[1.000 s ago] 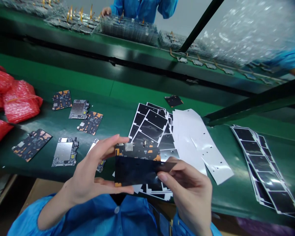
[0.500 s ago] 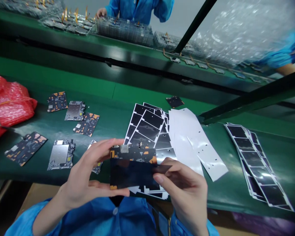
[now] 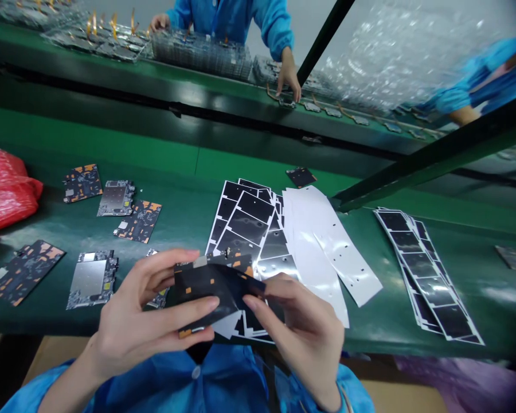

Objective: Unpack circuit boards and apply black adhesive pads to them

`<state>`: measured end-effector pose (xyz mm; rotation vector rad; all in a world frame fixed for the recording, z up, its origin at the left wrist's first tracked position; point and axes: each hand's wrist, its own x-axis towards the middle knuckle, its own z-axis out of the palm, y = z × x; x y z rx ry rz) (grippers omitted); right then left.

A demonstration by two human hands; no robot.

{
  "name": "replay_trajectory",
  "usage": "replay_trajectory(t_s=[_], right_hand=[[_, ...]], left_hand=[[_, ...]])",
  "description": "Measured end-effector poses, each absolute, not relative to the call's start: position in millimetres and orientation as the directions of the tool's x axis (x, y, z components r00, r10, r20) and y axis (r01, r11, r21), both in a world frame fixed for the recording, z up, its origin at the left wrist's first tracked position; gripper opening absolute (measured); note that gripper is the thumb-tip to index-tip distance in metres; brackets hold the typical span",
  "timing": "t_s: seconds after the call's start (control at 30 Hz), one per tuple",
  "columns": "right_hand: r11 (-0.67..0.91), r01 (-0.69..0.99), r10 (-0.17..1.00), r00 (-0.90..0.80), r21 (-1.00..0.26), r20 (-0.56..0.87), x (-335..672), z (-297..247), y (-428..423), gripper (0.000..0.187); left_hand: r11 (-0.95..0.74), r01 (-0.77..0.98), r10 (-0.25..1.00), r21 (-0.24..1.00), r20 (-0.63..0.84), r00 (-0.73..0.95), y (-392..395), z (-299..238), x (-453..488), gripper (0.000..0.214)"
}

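Observation:
My left hand grips a black circuit board with orange patches by its left side, one finger pressed across its front. A dark film sticker lies over the board's face, its right part bent up and away. My right hand pinches the lifted right edge of this film between thumb and fingers. Behind the hands are sheets of black stickers with white borders, overlapping white backing sheets. Part of another board shows behind my left hand.
Several circuit boards lie on the green bench at left, beside a red bubble-wrap bundle. More sticker sheets lie at right. A green post slants across the right. Beyond, a co-worker's hand touches a small part on the shelf.
The film, nearly flat before, now bends up at its right side. My left finger has come down onto its front. The co-worker's hand has reached down to the shelf. The view has shifted slightly.

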<state>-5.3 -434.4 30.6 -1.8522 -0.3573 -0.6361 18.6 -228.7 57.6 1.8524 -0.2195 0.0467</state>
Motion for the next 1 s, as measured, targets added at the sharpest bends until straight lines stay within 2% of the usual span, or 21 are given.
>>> replay_trajectory(t_s=[0.03, 0.07, 0.1, 0.13, 0.17, 0.2, 0.23, 0.3, 0.33, 0.4, 0.43, 0.47, 0.53, 0.57, 0.6, 0.63, 0.7, 0.77, 0.83, 0.9, 1.0], right_hand=[[-0.504, 0.554, -0.010, 0.763, -0.662, 0.647, -5.7, 29.7, -436.0, 0.011], [-0.632, 0.554, 0.038, 0.720, -0.542, 0.693, -5.5, 28.4, -438.6, 0.007], [-0.731, 0.524, 0.073, 0.697, -0.437, 0.713, -4.4, 26.3, -442.0, 0.009], [-0.801, 0.471, 0.082, 0.697, -0.369, 0.712, -2.2, 23.2, -445.8, 0.020], [-0.847, 0.410, 0.067, 0.714, -0.339, 0.697, 1.1, 18.7, -449.4, 0.031], [-0.874, 0.353, 0.040, 0.736, -0.333, 0.675, 5.4, 12.5, -452.1, 0.040], [-0.889, 0.313, 0.019, 0.755, -0.334, 0.655, 10.6, 4.6, -453.5, 0.045], [-0.896, 0.323, 0.066, 0.775, -0.304, 0.629, 22.0, -16.7, -451.5, 0.055], [-0.894, 0.358, 0.124, 0.774, -0.268, 0.621, 27.4, -29.2, -448.5, 0.069], [-0.905, 0.381, 0.217, 0.798, -0.191, 0.562, 35.8, -54.1, -441.5, 0.100], [-0.896, 0.401, 0.240, 0.800, -0.191, 0.550, 38.3, -64.6, -438.9, 0.103], [-0.884, 0.412, 0.240, 0.805, -0.221, 0.542, 39.5, -72.7, -437.5, 0.098], [-0.833, 0.442, 0.200, 0.801, -0.332, 0.564, 38.0, -79.6, -438.0, 0.072], [-0.795, 0.458, 0.179, 0.804, -0.398, 0.568, 35.6, -78.4, -439.4, 0.062], [-0.751, 0.471, 0.161, 0.810, -0.463, 0.563, 32.4, -74.9, -441.0, 0.058], [-0.703, 0.479, 0.154, 0.824, -0.525, 0.545, 28.9, -69.7, -442.3, 0.059], [-0.630, 0.474, 0.158, 0.854, -0.616, 0.496, 22.0, -57.3, -443.6, 0.064], [-0.610, 0.470, 0.184, 0.867, -0.638, 0.463, 17.1, -45.9, -442.4, 0.065], [-0.632, 0.486, 0.226, 0.861, -0.604, 0.457, 14.9, -36.5, -439.8, 0.072], [-0.630, 0.526, 0.239, 0.831, -0.571, 0.502, 15.1, -28.3, -436.8, 0.075], [-0.603, 0.611, 0.187, 0.734, -0.513, 0.653, 18.6, -17.3, -433.5, 0.039]], left_hand=[[-0.244, -0.025, -0.070, 0.969, 0.008, 0.998, -230.5, 58.2, 15.7, 0.052], [-0.226, 0.068, -0.068, 0.972, -0.085, 0.994, -230.8, 58.4, 15.2, 0.048], [-0.221, 0.086, -0.137, 0.971, -0.119, 0.983, -229.8, 58.5, 18.1, 0.044], [-0.247, 0.001, -0.234, 0.969, -0.061, 0.970, -228.3, 58.7, 25.3, 0.042], [-0.281, -0.165, -0.344, 0.946, 0.061, 0.937, -226.9, 59.0, 37.3, 0.041], [-0.313, -0.352, -0.400, 0.882, 0.214, 0.891, -226.4, 59.4, 53.9, 0.042], [-0.371, -0.526, -0.436, 0.765, 0.356, 0.826, -227.3, 59.4, 74.6, 0.036], [-0.388, -0.670, -0.485, 0.633, 0.478, 0.732, -233.7, 57.5, 122.3, 0.024], [-0.418, -0.692, -0.489, 0.589, 0.496, 0.717, -238.4, 55.2, 145.2, 0.028], [-0.655, -0.602, -0.468, 0.456, 0.380, 0.798, -247.5, 48.6, 178.7, 0.086], [-0.722, -0.562, -0.455, 0.404, 0.334, 0.825, -250.7, 45.0, 186.1, 0.089], [-0.758, -0.560, -0.474, 0.334, 0.308, 0.825, -252.6, 41.5, 186.5, 0.082], [-0.765, -0.597, -0.558, 0.243, 0.212, 0.802, -251.9, 35.9, 169.0, 0.052], [-0.754, -0.609, -0.600, 0.246, 0.119, 0.791, -249.8, 33.7, 154.0, 0.041], [-0.730, -0.602, -0.633, 0.324, 0.010, 0.774, -247.1, 31.8, 137.1, 0.041], [-0.682, -0.557, -0.645, 0.475, -0.032, 0.763, -244.5, 30.1, 120.1, 0.041], [-0.545, -0.334, -0.620, 0.769, -0.101, 0.778, -240.9, 26.0, 90.1, 0.044], [-0.390, -0.087, -0.561, 0.917, -0.161, 0.812, -240.8, 20.5, 69.3, 0.044], [-0.327, 0.018, -0.482, 0.945, -0.184, 0.856, -242.8, 13.9, 57.2, 0.043], [-0.339, -0.017, -0.412, 0.940, -0.133, 0.902, -244.7, 7.7, 50.1, 0.038], [-0.353, -0.117, -0.371, 0.928, -0.024, 0.928, -244.6, 2.2, 42.0, 0.037]])
